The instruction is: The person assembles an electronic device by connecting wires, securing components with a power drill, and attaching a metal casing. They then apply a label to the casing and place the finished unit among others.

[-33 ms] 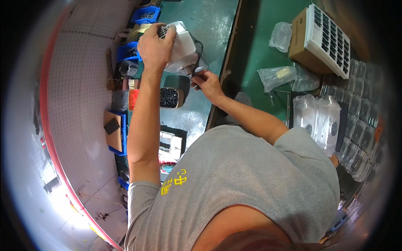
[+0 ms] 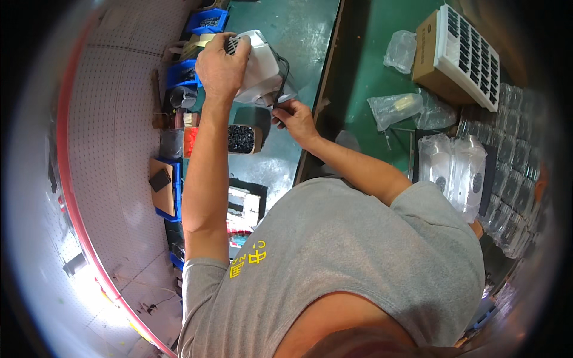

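Note:
A white plastic appliance housing (image 2: 261,67) with a grille at its far left corner is on the green workbench. My left hand (image 2: 221,70) is closed over its left side, the thumb near the grille and the other fingertips partly hidden. Along the right side of the housing curves a black cord (image 2: 285,73). Just below the near end of the housing, my right hand (image 2: 298,123) pinches the cord's dark lower part between thumb and fingers. Nearer to me stands an open box of small black parts (image 2: 242,139), right beside my left forearm.
Blue bins (image 2: 207,21) of small parts line the bench's left edge. A dark phone-like slab (image 2: 159,180) lies on a brown board. Across a gap on the right are a carton (image 2: 425,48) with a white tray (image 2: 471,56), plastic bags (image 2: 394,111) and bagged white housings (image 2: 452,173).

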The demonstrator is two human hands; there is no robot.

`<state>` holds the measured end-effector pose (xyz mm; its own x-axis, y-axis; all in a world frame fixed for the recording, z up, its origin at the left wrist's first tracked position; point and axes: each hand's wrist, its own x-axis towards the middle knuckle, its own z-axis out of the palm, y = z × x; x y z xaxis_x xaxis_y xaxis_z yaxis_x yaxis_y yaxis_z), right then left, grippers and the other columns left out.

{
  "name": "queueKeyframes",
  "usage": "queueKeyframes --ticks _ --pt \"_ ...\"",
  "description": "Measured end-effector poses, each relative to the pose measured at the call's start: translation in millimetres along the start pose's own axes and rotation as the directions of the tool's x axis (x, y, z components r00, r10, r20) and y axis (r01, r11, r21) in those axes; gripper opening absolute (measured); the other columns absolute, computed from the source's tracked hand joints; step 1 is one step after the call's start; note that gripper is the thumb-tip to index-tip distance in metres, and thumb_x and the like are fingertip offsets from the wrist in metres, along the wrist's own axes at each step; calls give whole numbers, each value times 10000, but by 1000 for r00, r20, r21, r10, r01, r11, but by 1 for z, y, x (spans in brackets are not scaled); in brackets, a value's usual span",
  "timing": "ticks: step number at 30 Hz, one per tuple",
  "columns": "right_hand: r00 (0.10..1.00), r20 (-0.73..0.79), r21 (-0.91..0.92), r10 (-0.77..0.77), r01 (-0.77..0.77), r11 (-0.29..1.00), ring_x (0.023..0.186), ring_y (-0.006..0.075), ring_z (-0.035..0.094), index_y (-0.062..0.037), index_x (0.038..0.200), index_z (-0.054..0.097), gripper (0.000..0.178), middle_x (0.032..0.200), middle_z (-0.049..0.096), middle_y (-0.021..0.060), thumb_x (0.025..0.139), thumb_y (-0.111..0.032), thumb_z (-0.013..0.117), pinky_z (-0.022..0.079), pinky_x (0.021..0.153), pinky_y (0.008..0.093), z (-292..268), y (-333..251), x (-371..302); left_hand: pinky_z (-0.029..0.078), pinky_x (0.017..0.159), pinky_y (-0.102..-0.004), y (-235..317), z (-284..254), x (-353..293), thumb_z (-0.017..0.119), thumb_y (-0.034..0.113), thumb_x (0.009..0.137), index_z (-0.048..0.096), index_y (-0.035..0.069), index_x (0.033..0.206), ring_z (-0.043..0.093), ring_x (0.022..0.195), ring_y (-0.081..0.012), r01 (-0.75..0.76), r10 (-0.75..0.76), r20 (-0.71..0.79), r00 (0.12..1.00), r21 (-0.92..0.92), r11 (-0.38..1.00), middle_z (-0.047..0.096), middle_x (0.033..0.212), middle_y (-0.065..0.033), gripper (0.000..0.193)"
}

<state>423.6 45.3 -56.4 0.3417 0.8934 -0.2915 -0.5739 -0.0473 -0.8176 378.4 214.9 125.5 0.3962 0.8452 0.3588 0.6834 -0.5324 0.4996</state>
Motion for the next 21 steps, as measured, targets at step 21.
queueKeyframes --ticks 21 --pt "984 -114 -142 136 -152 978 627 147 667 27 916 658 111 808 692 65 925 -80 687 497 496 301 19 -28 -3 476 919 -489 7 6 2 638 450 837 777 97 1003 668 978 -394 -57 69 -57 996 183 981 739 983 -181 414"
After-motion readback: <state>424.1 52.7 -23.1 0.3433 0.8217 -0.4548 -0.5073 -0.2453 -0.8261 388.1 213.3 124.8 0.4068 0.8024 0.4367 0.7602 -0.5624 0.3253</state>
